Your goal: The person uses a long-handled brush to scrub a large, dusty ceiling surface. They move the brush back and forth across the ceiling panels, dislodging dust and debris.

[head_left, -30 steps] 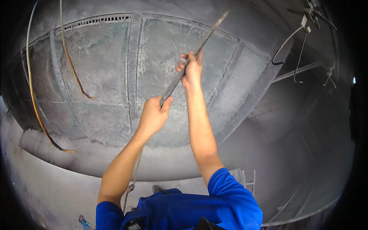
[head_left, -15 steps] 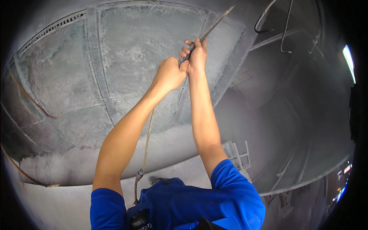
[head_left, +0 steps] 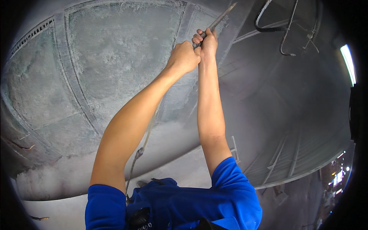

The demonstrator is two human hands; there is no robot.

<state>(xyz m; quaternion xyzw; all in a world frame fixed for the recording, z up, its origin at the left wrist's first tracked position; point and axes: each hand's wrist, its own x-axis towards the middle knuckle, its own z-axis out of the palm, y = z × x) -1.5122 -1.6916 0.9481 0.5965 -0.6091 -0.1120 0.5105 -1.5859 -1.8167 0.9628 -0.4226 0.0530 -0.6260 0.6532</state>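
Note:
Both arms reach up and forward, gripping a long thin wand [head_left: 224, 16] whose dusty pale tip points to the upper right. My right hand [head_left: 208, 43] is wrapped round its dark section, thumb and fingers closed. Just below and to the left, my left hand [head_left: 184, 57] is closed on the wand's rear end, which its fingers mostly hide. A thin pale hose [head_left: 148, 132] hangs behind my left forearm and runs down to a coupling [head_left: 139, 153] beside my waist. Ahead is a large curved grey panel [head_left: 122, 50], ribbed and coated with powdery dust.
Bent metal hooks [head_left: 272, 28] hang at the upper right. A large curved dark grey shell [head_left: 283, 115] fills the right side. Short rusty rods [head_left: 23, 147] jut out at the left rim. A pale ledge or floor [head_left: 65, 209] lies below.
Both hands have moved up and to the right with the wand. The view has shifted too, so the ribbed panel sits farther left and the hooks appear lower.

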